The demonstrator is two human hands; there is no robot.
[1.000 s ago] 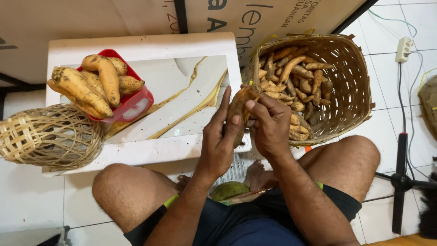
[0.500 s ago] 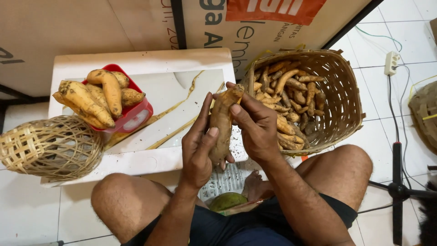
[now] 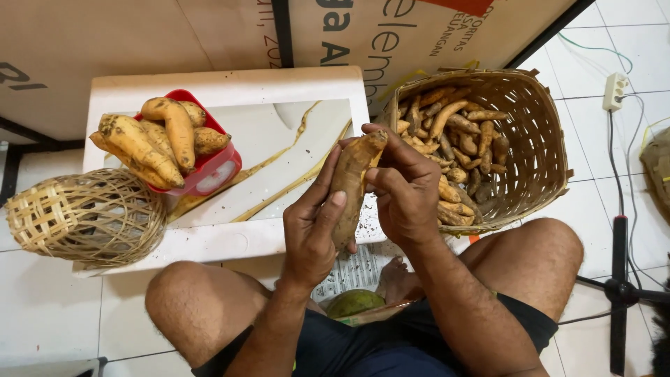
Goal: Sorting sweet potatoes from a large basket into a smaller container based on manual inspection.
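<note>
**Sweet potato, held over bench edge**

Woven basket (image 3: 84, 218); red tub (image 3: 213, 167) of tubers on bench (image 3: 279, 139). Left hand (image 3: 310, 230) grasps sweet potato (image 3: 351, 178) low, right hand (image 3: 405, 192) grips its top. Likely firm, dusty; hold mid-body. Large basket (image 3: 537, 139).

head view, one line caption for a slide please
Both hands hold a sweet potato upright between a woven basket and a red tub.
</note>
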